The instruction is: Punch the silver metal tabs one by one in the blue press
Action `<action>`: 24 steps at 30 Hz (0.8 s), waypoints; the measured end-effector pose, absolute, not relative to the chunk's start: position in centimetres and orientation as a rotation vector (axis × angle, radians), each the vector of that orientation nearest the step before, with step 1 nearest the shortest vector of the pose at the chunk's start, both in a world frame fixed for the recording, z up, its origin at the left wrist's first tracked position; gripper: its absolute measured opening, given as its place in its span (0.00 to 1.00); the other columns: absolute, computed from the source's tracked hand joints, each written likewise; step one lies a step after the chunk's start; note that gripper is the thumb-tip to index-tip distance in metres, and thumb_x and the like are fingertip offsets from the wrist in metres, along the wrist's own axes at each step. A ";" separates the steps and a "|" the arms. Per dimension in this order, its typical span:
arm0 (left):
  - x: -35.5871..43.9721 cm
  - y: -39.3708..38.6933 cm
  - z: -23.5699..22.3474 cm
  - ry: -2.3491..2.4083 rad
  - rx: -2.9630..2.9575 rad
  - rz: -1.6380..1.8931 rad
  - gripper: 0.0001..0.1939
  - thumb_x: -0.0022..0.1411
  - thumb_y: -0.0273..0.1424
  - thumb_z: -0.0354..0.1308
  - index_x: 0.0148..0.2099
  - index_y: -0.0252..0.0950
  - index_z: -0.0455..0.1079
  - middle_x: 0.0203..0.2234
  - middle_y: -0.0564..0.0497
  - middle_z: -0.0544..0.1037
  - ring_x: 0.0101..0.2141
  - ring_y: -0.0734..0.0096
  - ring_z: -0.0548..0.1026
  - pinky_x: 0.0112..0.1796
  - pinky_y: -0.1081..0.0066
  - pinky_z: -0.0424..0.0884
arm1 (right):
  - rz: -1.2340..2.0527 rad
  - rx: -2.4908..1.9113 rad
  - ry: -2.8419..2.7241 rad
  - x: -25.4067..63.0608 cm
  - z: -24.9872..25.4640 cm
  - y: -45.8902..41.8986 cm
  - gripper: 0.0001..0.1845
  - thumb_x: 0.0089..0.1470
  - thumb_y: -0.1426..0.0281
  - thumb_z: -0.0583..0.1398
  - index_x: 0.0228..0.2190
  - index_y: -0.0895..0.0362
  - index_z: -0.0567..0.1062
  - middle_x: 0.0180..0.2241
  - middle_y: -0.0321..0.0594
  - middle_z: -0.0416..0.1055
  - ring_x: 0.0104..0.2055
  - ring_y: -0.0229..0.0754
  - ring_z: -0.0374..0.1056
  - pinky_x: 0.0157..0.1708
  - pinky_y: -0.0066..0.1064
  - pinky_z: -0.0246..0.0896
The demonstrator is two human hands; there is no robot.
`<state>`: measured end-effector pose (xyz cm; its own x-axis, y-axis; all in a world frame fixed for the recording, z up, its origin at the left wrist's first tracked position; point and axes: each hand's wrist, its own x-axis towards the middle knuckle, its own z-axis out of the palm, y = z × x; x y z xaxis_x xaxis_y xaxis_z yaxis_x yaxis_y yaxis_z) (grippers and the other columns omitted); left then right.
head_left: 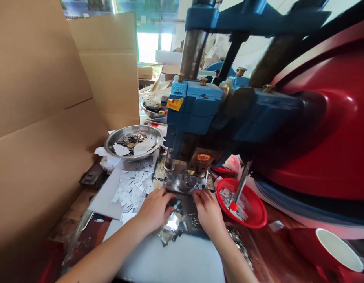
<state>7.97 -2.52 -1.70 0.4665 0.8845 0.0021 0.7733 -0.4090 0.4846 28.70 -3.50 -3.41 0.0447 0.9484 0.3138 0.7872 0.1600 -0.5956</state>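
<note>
A blue punch press (205, 114) stands in front of me, with a shiny metal die (184, 183) under its ram. My left hand (154, 210) rests just left of the die, fingers curled and pinched on a small metal piece (177, 204). My right hand (208, 210) lies just right of it, fingers bent down onto the dark die plate; what it holds is hidden. Shiny cut metal scraps (171, 228) lie between my wrists.
Several small flat metal blanks (133, 186) are spread on a white sheet at left. A steel bowl (134, 140) of parts sits behind them. A red dish (243, 204) with pieces lies at right. Cardboard walls (43, 118) close the left; a red machine body (326, 118) fills the right.
</note>
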 end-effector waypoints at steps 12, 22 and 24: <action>8.4 -2.4 -1.5 1.378 2.121 0.325 0.04 0.58 0.30 0.55 0.37 0.41 0.69 0.32 0.53 0.76 0.34 0.66 0.73 0.34 0.70 0.65 | 0.267 -1.690 -1.657 28.1 -3.1 3.6 0.12 0.49 0.63 0.55 0.27 0.57 0.75 0.31 0.45 0.70 0.38 0.47 0.67 0.40 0.38 0.61; 2.5 0.8 -1.6 1.753 2.210 0.423 0.23 0.54 0.36 0.60 0.52 0.38 0.67 0.55 0.41 0.66 0.55 0.48 0.61 0.53 0.52 0.56 | 0.377 -1.559 -1.525 28.8 -3.4 1.1 0.17 0.55 0.58 0.52 0.32 0.55 0.76 0.33 0.42 0.69 0.37 0.44 0.66 0.39 0.36 0.62; 1.6 1.5 -1.8 1.749 2.210 0.372 0.27 0.49 0.36 0.65 0.52 0.37 0.68 0.58 0.40 0.61 0.58 0.44 0.56 0.55 0.50 0.52 | 0.390 -1.555 -1.508 28.9 -3.3 0.2 0.15 0.55 0.59 0.53 0.32 0.55 0.75 0.34 0.42 0.69 0.37 0.44 0.66 0.39 0.36 0.62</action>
<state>1.63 1.50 -1.80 0.2264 0.9739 0.0180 0.8967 -0.2156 0.3866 28.88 0.23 -3.28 0.2042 0.9124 0.3547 0.6265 0.1566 -0.7635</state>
